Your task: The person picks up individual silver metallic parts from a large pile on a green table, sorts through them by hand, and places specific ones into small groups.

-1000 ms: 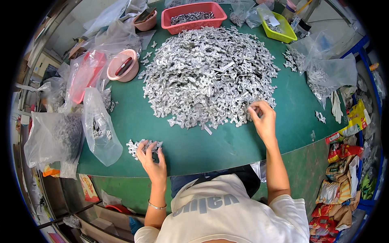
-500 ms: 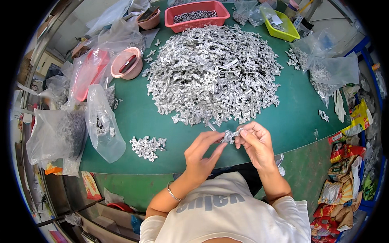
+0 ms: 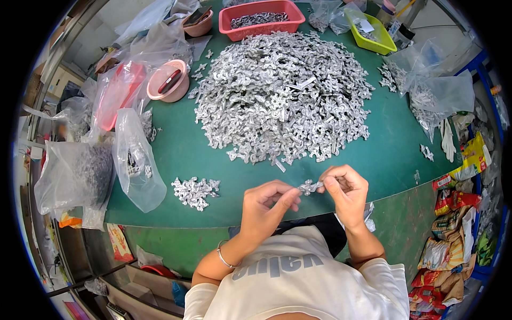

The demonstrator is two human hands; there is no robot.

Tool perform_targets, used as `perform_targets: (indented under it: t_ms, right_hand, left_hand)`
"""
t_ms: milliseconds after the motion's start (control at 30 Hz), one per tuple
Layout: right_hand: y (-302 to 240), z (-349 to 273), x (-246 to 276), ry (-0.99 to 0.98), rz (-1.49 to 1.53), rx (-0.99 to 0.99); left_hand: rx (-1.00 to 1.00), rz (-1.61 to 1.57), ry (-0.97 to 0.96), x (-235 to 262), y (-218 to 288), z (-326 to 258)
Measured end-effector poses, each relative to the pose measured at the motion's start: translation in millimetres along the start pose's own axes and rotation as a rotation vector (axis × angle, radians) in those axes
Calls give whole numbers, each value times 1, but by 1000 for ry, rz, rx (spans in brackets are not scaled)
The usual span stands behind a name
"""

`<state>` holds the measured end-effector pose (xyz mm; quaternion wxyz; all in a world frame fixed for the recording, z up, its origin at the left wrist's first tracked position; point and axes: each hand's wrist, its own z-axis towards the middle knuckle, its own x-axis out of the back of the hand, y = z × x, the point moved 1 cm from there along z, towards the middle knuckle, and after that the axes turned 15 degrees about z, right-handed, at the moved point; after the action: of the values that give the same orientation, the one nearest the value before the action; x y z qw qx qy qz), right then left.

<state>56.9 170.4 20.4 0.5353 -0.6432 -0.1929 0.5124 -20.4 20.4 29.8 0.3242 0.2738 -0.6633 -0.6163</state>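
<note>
Between my two hands, close to the table's front edge, is a small silver metal casting with a lobed outline. My left hand pinches its left end between thumb and index finger. On its other end, the thumb and fingers of my right hand are closed. Beyond my hands rises a big heap of similar silver castings. A small pile of them lies on the table left of my left hand. One short flat metal strip rests at the heap's near edge.
A pink basket and a yellow-green basket stand behind the heap. Left are a pink bowl holding a dark red object and clear bags of parts. Another clear bag and a white glove lie on the right.
Both hands have shifted slightly nearer to me with the casting, which is turned differently between the fingers. The right hand's fingers are more curled. The view has moved slightly.
</note>
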Motion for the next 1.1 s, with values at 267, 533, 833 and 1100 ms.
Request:
perform_targets:
  t_ms: [267,533,833,1100]
  right_hand:
    - [-7,-1,-1,-32,41,6]
    - [-21,-6,-7,-322,-406,550]
    - [-30,-9,-11,-343,-491,616]
    - [-29,-10,-8,-347,-450,665]
  left_hand:
    - [115,-170,-63,1,1,1]
    - [34,-314,-155,8,3,1]
    - [-11,-342,-191,8,5,1]
    - [-15,-322,-237,4,11,4]
